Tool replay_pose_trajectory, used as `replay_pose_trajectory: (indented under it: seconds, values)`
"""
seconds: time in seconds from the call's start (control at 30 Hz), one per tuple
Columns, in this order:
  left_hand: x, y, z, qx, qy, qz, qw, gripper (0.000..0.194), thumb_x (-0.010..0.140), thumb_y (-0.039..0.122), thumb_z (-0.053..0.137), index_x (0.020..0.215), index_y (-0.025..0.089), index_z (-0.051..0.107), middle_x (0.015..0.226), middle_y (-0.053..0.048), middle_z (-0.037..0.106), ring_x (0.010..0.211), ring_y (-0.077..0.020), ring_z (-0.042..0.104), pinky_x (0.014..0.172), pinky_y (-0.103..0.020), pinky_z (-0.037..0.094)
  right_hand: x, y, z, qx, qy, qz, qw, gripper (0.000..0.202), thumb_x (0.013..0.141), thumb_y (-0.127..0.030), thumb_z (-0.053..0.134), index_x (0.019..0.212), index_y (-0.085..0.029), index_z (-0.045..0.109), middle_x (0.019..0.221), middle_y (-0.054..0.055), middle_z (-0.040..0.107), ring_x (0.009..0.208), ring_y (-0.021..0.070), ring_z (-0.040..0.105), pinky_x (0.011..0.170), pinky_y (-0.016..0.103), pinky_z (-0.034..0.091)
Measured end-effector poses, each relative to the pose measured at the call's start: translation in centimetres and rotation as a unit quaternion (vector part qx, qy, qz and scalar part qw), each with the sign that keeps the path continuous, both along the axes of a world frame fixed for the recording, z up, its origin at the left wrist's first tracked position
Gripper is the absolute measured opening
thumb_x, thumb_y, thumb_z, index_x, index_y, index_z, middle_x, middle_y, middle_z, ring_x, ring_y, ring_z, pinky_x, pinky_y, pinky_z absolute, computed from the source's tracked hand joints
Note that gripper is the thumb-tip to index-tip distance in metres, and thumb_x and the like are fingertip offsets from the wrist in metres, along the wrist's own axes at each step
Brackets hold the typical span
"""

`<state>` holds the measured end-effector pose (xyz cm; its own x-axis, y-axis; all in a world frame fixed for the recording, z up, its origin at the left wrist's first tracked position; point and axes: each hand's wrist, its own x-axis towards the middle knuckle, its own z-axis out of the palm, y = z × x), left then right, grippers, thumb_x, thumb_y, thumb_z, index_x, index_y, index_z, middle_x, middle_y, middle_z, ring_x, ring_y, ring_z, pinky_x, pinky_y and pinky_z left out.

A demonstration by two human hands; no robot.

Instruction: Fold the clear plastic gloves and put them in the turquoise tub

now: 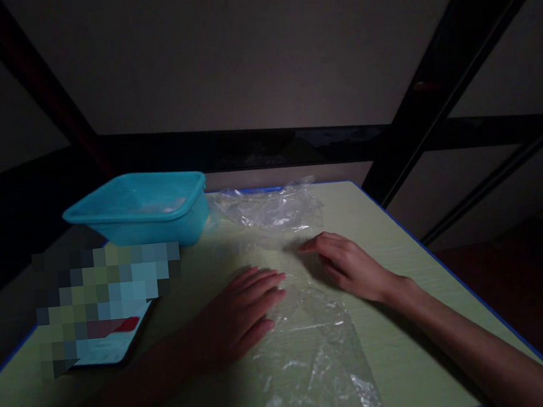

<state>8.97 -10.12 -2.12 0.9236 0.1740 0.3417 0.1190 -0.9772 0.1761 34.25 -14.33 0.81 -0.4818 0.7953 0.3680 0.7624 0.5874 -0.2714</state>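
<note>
A clear plastic bag [313, 358] lies spread on the table, running from the front edge up towards the middle. My left hand [243, 310] is palm down at its left side, fingers stretched out, fingertips over the upper part of the plastic. On the other side, my right hand [350, 263] rests just beyond the bag's upper right, forefinger pointing left and thumb apart from it. Nothing shows in either hand. Behind both hands sits a crumpled heap of clear plastic [276, 208]; whether it joins the flat bag cannot be made out.
A blue plastic basin [185, 227] stands at the table's back left. In front of it lies a flat tablet-like object [106, 353], mostly blurred out by pixels. The pale table [388, 237] has a blue edge, with a wall behind it.
</note>
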Motion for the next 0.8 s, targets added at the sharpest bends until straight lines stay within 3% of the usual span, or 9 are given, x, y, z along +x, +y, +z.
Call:
replay_pose_trajectory:
  seconds: [0.2, 0.27, 0.3, 0.4, 0.5, 0.63, 0.8]
  values:
    - [-1.4, -0.9, 0.4, -0.004, -0.089, -0.004, 0.996, 0.026, 0.089, 0.01, 0.039, 0.112, 0.015, 0.051, 0.113, -0.01, 0.062, 0.109, -0.0181, 0.053, 0.096, -0.035, 0.043, 0.8, -4.4, 1.1, 0.065, -0.051, 0.108, 0.991, 0.026, 0.093, -0.015, 0.034, 0.102, -0.011, 0.057, 0.098, 0.011, 0.067, 0.086, 0.0191, 0.06, 0.072, 0.035, 0.049]
    - [-1.7, -1.3, 0.3, -0.014, -0.106, -0.013, 0.994, 0.024, 0.09, 0.01, 0.039, 0.109, 0.015, 0.052, 0.106, -0.01, 0.064, 0.103, -0.0179, 0.056, 0.091, -0.033, 0.047, 0.9, -6.5, 1.5, 0.065, -0.074, 0.137, 0.986, 0.029, 0.094, -0.031, 0.038, 0.103, -0.012, 0.059, 0.1, 0.01, 0.068, 0.084, 0.0177, 0.061, 0.072, 0.032, 0.049]
    - [-1.8, -1.4, 0.3, -0.019, -0.111, -0.019, 0.993, 0.023, 0.09, 0.01, 0.039, 0.108, 0.014, 0.053, 0.104, -0.01, 0.065, 0.1, -0.0178, 0.057, 0.089, -0.033, 0.048, 0.8, -7.5, 1.6, 0.065, -0.106, 0.16, 0.979, 0.034, 0.093, -0.037, 0.038, 0.104, -0.012, 0.059, 0.106, 0.009, 0.067, 0.088, 0.0172, 0.061, 0.074, 0.031, 0.05]
    - [-1.8, -1.6, 0.4, -0.029, -0.105, -0.034, 0.993, 0.023, 0.091, 0.011, 0.038, 0.107, 0.013, 0.054, 0.101, -0.011, 0.066, 0.097, -0.0175, 0.058, 0.085, -0.031, 0.049, -0.2, -9.9, 1.8, 0.054, -0.25, 0.203, 0.945, 0.034, 0.094, -0.03, 0.039, 0.121, -0.015, 0.053, 0.129, 0.0, 0.054, 0.11, 0.0144, 0.054, 0.087, 0.027, 0.048]
    - [-1.7, -1.7, 0.5, -0.032, -0.097, -0.037, 0.994, 0.025, 0.09, 0.01, 0.038, 0.109, 0.014, 0.054, 0.102, -0.01, 0.066, 0.098, -0.017, 0.059, 0.086, -0.031, 0.049, -1.6, -11.2, 1.2, 0.056, -0.285, 0.171, 0.941, 0.038, 0.093, -0.027, 0.041, 0.128, -0.015, 0.046, 0.137, -0.001, 0.045, 0.118, 0.0143, 0.05, 0.095, 0.027, 0.046]
    - [-1.9, -1.8, 0.7, -0.027, -0.076, -0.039, 0.996, 0.027, 0.091, 0.014, 0.038, 0.116, 0.015, 0.05, 0.11, -0.011, 0.064, 0.105, -0.0177, 0.057, 0.092, -0.033, 0.047, -2.6, -11.6, 0.5, 0.028, -0.232, 0.147, 0.961, 0.036, 0.093, -0.022, 0.041, 0.128, -0.014, 0.048, 0.134, 0.0, 0.047, 0.12, 0.015, 0.049, 0.101, 0.028, 0.043]
    - [-2.6, -1.7, 1.1, -0.032, -0.041, -0.085, 0.995, 0.054, 0.091, 0.048, 0.033, 0.133, 0.013, 0.034, 0.125, -0.017, 0.055, 0.119, -0.0228, 0.049, 0.097, -0.036, 0.043, -2.8, -11.1, 1.5, -0.052, -0.146, 0.126, 0.98, 0.04, 0.093, -0.027, 0.039, 0.127, -0.009, 0.049, 0.131, 0.007, 0.049, 0.121, 0.0195, 0.047, 0.1, 0.032, 0.044]
